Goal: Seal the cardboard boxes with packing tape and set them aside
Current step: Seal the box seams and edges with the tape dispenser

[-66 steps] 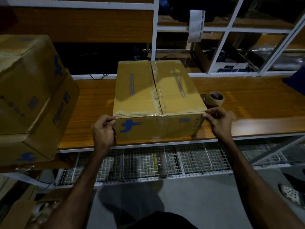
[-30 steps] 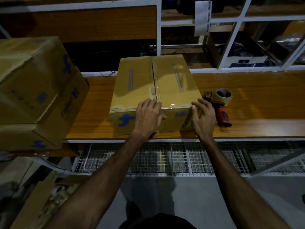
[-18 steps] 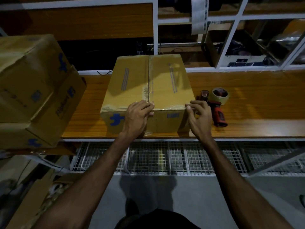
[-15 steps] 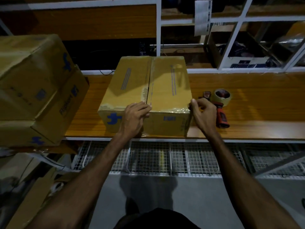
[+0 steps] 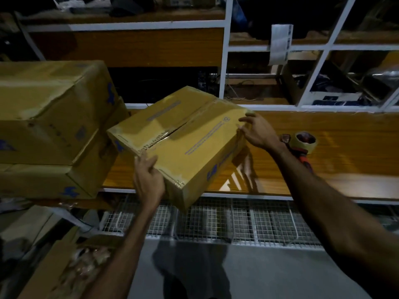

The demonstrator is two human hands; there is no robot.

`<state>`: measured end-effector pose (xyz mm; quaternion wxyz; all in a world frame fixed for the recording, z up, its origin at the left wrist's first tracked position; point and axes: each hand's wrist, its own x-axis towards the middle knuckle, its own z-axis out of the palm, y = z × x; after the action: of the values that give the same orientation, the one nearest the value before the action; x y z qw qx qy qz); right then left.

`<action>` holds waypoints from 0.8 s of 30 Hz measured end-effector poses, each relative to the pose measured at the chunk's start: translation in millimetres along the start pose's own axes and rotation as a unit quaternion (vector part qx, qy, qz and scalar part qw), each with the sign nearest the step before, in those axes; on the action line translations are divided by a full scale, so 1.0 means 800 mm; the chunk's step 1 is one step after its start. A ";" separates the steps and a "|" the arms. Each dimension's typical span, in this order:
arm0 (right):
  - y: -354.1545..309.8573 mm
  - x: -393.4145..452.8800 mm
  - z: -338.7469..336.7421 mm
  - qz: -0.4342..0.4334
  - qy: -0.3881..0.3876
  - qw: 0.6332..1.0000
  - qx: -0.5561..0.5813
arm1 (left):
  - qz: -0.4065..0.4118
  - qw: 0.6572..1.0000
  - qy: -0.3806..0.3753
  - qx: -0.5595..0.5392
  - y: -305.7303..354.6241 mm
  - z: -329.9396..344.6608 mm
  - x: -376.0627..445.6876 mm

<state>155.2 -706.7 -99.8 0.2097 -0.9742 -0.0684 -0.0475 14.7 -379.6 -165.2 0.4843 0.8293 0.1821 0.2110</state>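
A taped cardboard box (image 5: 194, 134) with blue logos sits turned at an angle, its near corner hanging past the front edge of the wooden table (image 5: 336, 156). My left hand (image 5: 149, 180) grips the near edge, fingers over the top by the taped seam. My right hand (image 5: 259, 132) curls around the far right corner of the box. A roll of packing tape in a red dispenser (image 5: 305, 142) lies on the table, just right of my right wrist.
Two more cardboard boxes are stacked at the left, an upper one (image 5: 49, 100) on a lower one (image 5: 43, 180), close to the held box. A wire mesh shelf (image 5: 237, 219) runs under the table. White shelving (image 5: 224, 61) stands behind. Flattened cardboard (image 5: 54, 266) lies at the lower left.
The box has swung from square on the table to an angle, shifting left toward the stack. My right hand moved from the near right corner to the far right corner.
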 end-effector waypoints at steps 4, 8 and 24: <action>0.003 0.055 0.012 0.044 -0.080 0.996 -0.025 | 0.096 0.992 -0.031 0.080 0.007 0.017 -0.072; 0.011 0.091 0.011 0.087 -0.089 0.992 -0.011 | 0.159 0.976 -0.072 0.129 0.000 0.024 -0.095; -0.026 -0.104 0.051 0.208 0.098 0.972 -0.050 | 0.133 0.987 0.016 0.092 -0.059 -0.002 0.070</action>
<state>72.8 -680.0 -138.4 0.1712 -0.9671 0.1588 -0.1012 56.4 -328.4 -196.3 0.3703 0.8837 0.0968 0.2694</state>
